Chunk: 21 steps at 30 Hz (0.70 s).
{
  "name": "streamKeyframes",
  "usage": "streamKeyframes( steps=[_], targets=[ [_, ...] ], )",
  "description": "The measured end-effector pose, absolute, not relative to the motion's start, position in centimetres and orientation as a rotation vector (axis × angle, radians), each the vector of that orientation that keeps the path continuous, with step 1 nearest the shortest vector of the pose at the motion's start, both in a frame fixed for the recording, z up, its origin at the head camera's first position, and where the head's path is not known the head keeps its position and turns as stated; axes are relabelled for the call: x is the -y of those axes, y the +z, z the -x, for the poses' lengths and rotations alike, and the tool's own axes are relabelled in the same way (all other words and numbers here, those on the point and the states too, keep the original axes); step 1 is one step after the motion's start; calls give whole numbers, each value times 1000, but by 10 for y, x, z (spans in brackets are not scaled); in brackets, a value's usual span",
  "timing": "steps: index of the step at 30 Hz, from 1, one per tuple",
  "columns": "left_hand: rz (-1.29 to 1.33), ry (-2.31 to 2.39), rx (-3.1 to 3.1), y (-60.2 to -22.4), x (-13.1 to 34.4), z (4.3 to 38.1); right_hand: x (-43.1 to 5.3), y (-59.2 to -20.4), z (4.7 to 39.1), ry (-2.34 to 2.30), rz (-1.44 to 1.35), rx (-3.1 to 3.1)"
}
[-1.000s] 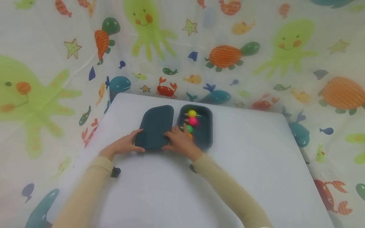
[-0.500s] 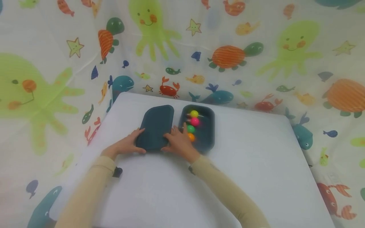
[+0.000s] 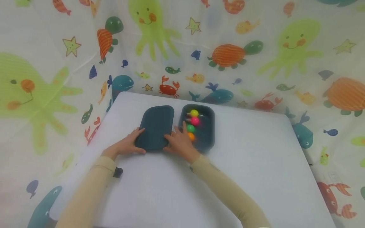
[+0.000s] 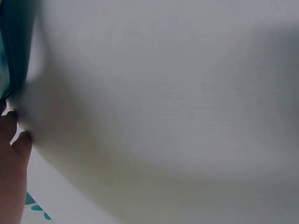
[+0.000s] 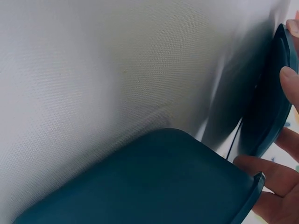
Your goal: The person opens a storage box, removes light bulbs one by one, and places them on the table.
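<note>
A dark teal lid with rounded corners lies on the left of the white table. My left hand holds its near left corner, fingers on the side and thumb at the front edge. At the near right corner my right hand grips the edge, one finger reaching over the neighbouring tray. That dark teal tray carries several small light bulbs along its left side: yellow, pink, green and orange. The right wrist view shows fingers between tray and lid.
The white tabletop extends to the right and in front of both containers. A curtain printed with sea animals hangs behind and at the sides. A small black device is at the left wrist.
</note>
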<state>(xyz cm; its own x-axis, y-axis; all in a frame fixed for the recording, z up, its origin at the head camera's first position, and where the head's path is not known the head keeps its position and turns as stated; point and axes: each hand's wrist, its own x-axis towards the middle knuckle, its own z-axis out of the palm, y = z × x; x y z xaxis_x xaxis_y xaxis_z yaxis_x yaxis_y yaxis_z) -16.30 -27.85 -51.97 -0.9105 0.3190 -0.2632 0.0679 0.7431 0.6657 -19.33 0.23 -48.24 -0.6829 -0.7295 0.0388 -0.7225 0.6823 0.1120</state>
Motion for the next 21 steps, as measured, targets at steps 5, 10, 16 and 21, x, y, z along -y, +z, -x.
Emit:
streamKeyframes(
  steps=[5,10,16,21],
  targets=[
    [-273,966,-2574,-518,278,161,-3,-484,194,-157,-1214,2781],
    [-235,981,-2578,-515,273,159,-5,-482,193,-166,-1214,2746],
    [-229,990,-2616,-513,266,158,-9,-477,193,-135,-1209,2695],
    [-234,1033,-2640,-511,257,162,-13,-476,194,-135,-1174,2721]
  ],
)
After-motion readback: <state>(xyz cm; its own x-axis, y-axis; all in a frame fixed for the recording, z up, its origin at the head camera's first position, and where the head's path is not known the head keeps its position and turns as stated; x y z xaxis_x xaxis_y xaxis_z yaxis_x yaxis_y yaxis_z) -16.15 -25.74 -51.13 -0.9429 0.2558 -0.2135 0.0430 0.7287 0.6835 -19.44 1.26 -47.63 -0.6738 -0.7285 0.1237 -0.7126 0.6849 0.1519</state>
